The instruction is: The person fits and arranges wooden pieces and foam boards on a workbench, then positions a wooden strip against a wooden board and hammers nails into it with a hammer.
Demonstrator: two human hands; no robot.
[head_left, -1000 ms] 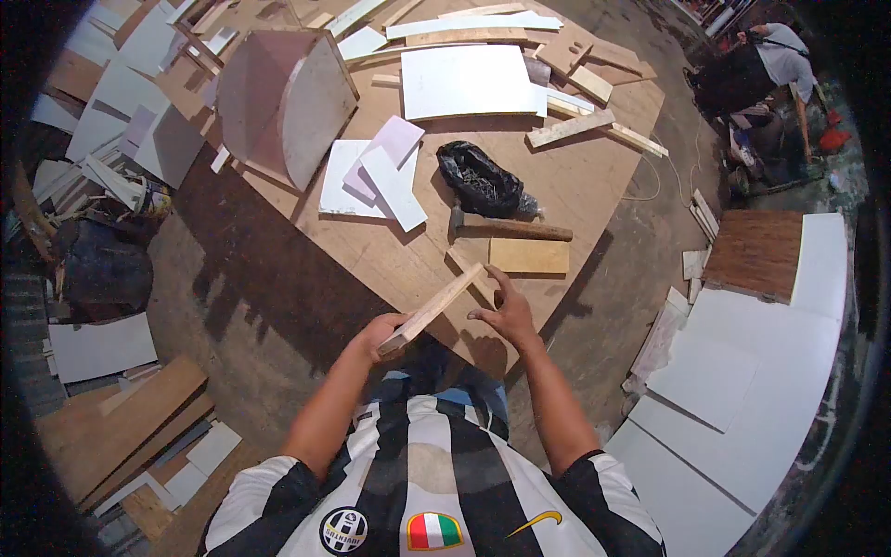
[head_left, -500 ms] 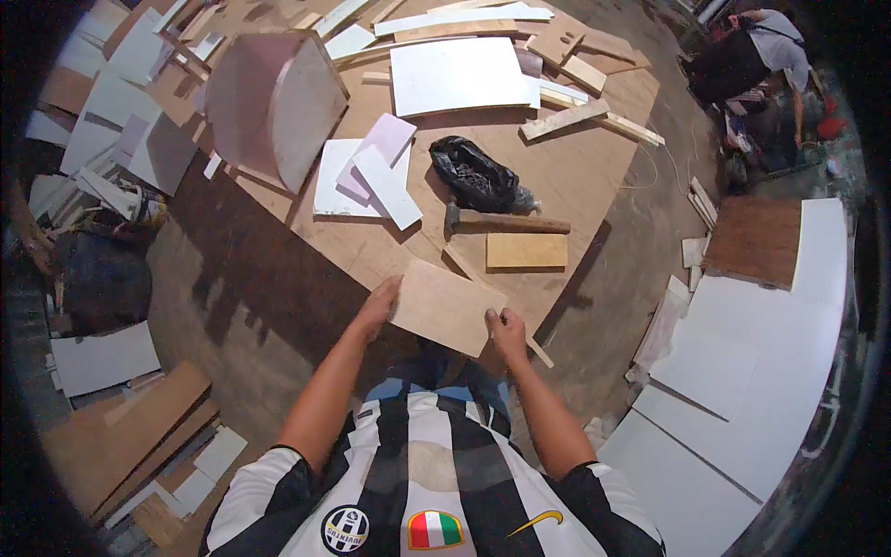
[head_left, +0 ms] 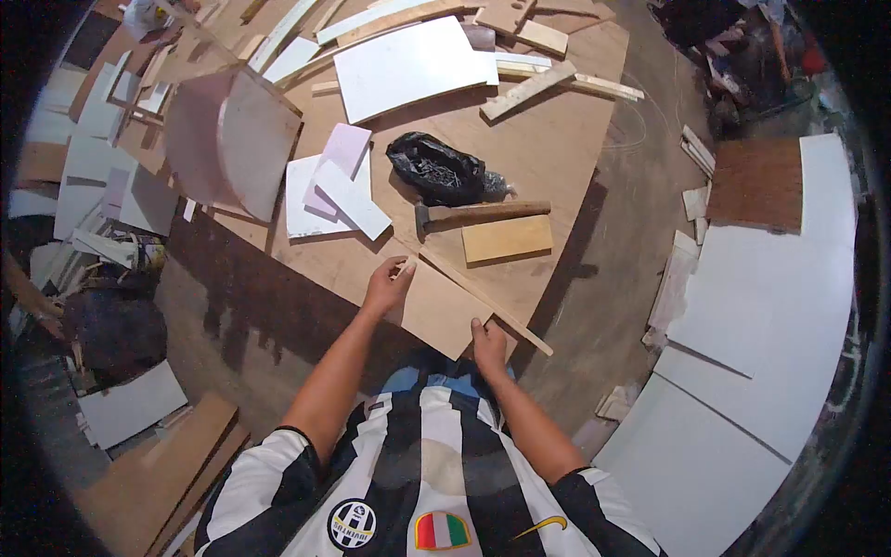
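Desk (head_left: pixel 580 153) takes up most of the centre and upper frame. White panel (head_left: pixel 404 70) lies flat on it, top centre.

Plywood panel (head_left: pixel 444 304): lower centre, at the desk's near edge, face up, one corner toward the wearer. Both hands on it. Whether it also rests on the desk: can't tell.

Handling, best guess: light, stiff, won't sag over that span. Dry matte face, so decent friction, low slip risk. Not fragile overall; corners would chip or splinter first. Thickness doesn't read from this angle. Best hold is opposite edges, thumbs on top, fingers under, clear of the corners.

Left hand (head_left: pixel 388 286): grip closed on the panel's left edge, near the upper corner; exact fingertip contact hard to read. Right hand (head_left: pixel 489 347): grip pinching the right edge, thumb on top, fingers mostly hidden.

Black plastic bag (head_left: pixel 436 169), centre, open, nail-like bits inside. Hammer (head_left: pixel 487 213) just below it, head to the left, handle to the right. Yellowish wood block (head_left: pixel 508 239) just below the handle. Thin wood strip (head_left: pixel 520 330) runs diagonally along the panel's upper right side, near the right hand; may snag a finger under that edge.
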